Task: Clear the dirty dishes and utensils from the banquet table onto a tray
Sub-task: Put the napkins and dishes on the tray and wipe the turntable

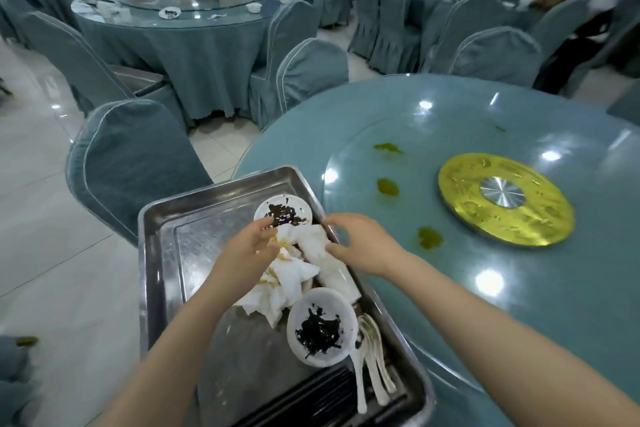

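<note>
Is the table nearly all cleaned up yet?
Nearly. The near table shows no dishes, only greenish spills. The tray already holds two dirty plates, white spoons and dark chopsticks. Both the left hand and right hand are on crumpled napkins in the tray. The far table is uncleared.

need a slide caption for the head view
Both hands gather soiled napkins on a steel tray of dirty plates.

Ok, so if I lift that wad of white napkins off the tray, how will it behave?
The napkins look crumpled and limp, so probably floppy and light. Yellowish stains suggest damp, clingy spots. Loose folds may shed pieces onto the tray.
</note>
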Available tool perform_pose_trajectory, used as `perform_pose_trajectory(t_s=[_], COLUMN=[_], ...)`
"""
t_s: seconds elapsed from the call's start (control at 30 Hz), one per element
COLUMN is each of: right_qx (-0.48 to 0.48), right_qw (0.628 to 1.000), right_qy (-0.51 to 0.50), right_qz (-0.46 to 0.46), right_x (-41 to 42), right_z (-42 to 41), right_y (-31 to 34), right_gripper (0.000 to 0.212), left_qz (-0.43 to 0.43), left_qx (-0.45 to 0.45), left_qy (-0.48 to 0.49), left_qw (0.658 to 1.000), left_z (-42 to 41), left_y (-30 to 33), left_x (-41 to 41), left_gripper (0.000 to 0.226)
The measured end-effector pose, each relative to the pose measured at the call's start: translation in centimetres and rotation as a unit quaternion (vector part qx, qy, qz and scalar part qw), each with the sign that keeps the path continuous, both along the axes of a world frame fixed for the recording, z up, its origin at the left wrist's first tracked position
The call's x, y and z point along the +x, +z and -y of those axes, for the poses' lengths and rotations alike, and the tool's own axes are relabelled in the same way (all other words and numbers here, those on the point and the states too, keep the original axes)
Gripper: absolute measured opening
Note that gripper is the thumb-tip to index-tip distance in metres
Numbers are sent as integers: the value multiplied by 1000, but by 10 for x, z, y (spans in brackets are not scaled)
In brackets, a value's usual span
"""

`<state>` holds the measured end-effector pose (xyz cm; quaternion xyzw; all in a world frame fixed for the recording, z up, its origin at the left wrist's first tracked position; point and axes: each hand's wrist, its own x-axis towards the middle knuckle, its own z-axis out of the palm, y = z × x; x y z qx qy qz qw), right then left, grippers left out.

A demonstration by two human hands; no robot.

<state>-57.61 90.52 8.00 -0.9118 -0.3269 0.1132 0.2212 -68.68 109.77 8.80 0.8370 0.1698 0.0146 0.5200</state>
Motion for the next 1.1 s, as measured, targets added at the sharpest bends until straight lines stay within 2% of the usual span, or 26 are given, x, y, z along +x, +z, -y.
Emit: perform_pose_trajectory(t_s=[0.4, 0.7, 0.93, 1.03, 1.1], right_qx=[35, 61, 91, 45, 27], right_qw=[981, 934, 852, 811, 779], right_qy=[-190, -352, -515, -582, -625], right_qz=[17, 8, 24, 43, 34], right_x=[-45, -102, -162, -179, -186], right_z=[216, 388, 522, 578, 612], right_y=[40, 46, 23, 3, -12], right_gripper=[39, 35, 28, 27, 27], left_qz=[38, 29, 6, -22, -49], left_qx=[-63, -66, -46, 6, 76], left_qy=[-145, -272, -356, -379, -400], left_qw=[987, 959, 933, 925, 912], left_z=[169, 330, 443, 478, 495], left_y=[34, 41, 17, -8, -30], left_x=[39, 49, 42, 45, 47], left_gripper=[44, 41, 40, 43, 49])
